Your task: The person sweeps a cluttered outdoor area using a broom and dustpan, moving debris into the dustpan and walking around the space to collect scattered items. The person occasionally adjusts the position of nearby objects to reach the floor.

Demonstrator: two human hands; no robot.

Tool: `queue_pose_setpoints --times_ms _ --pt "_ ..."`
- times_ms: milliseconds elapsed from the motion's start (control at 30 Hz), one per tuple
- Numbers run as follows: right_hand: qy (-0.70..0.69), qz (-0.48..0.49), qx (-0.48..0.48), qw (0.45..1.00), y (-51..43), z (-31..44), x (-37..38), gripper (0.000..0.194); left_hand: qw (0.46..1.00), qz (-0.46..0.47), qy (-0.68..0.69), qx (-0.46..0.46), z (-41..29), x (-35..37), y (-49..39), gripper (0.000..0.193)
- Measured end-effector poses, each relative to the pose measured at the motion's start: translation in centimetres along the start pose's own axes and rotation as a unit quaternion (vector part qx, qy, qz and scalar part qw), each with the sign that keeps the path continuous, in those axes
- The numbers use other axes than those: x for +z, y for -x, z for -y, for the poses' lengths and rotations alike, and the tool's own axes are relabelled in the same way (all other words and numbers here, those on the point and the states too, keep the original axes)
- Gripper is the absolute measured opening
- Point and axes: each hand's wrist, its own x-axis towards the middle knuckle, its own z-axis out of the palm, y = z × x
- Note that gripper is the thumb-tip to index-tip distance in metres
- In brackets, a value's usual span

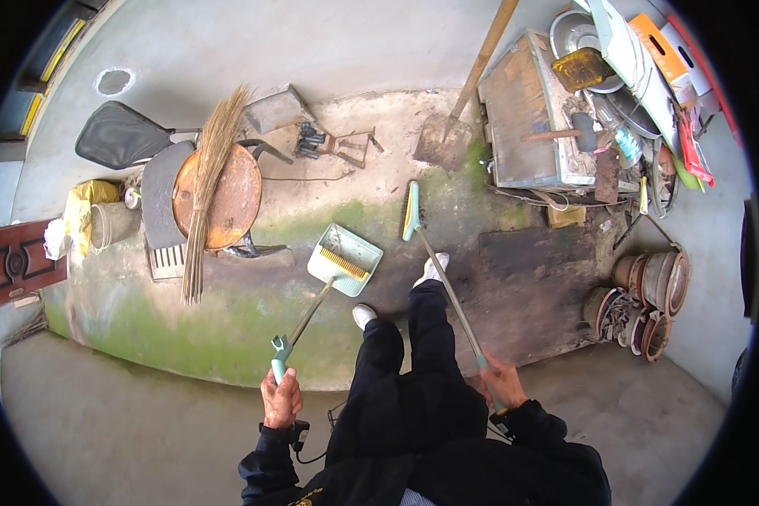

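My left hand grips the pale green handle of a long-handled dustpan. Its pan, with a yellow comb edge and some dark debris inside, is at the floor ahead of my feet. In my right hand is the metal pole of a broom, held near its pale green upper grip. The broom head, green and yellow with dark bristles, is to the right of the pan and apart from it, just beyond my right shoe.
Left, a straw broom lies across a rusty round seat. A shovel leans on the back wall. At right are a cluttered wooden cabinet and stacked flowerpots. A small metal frame lies at the back. Green growth stains the concrete floor.
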Motion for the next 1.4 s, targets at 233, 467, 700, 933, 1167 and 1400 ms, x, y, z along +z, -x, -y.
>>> queue_pose_setpoints --times_ms 233,467,700,933,1167,1400 --pt "-0.022 0.013 0.004 1.0 -1.9 2.1 -1.4 0.065 0.999 0.032 -0.034 0.022 -2.7 3.7 -2.7 0.027" --pt "0.004 -0.002 -0.002 1.0 -1.1 3.6 -5.5 0.063 0.992 0.053 -0.092 0.07 -3.0 3.8 -6.6 0.029" --pt "-0.031 -0.004 -0.013 0.999 1.0 7.6 -10.2 0.065 0.805 -0.102 -0.54 0.224 -2.8 0.2 -8.2 0.051" --pt "-0.03 0.012 -0.024 0.999 0.5 10.1 -12.6 0.059 0.827 0.009 -0.468 0.311 -18.9 21.4 -14.9 0.03" --pt "-0.009 0.024 -0.044 0.999 1.6 10.6 -12.7 0.061 0.683 0.208 -0.339 0.614 -38.6 57.6 -15.4 0.067" --pt "0.086 -0.017 0.007 0.996 5.3 12.5 -12.9 0.047 0.636 0.134 -0.288 0.703 -48.1 74.6 -17.7 0.093"
